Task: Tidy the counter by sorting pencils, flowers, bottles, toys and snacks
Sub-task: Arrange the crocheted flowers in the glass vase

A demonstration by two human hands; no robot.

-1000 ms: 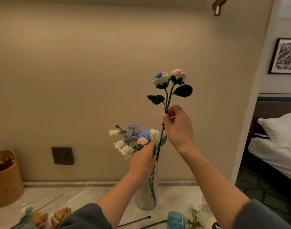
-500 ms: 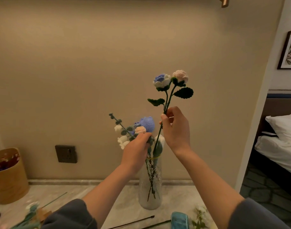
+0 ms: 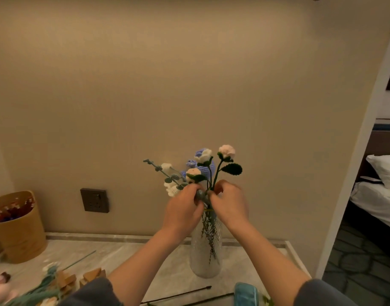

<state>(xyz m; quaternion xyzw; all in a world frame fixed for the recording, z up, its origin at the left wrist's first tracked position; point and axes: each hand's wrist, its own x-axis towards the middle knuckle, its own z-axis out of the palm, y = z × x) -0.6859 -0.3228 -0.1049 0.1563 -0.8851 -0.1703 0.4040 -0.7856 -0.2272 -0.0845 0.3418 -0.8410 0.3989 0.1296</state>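
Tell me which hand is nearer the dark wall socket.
Left. The left hand holds the flowers at the vase mouth, right of the wall socket; the right hand pinches them just beyond, farther right.

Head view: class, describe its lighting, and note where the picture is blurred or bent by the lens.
Head view: dim, warm light, brightest on the upper wall; head view: the wall corner at right leans and bows, wide-angle distortion; head view: loose flowers and wooden blocks at the lower left are smeared, the crochet roses over the glass vase sharper.
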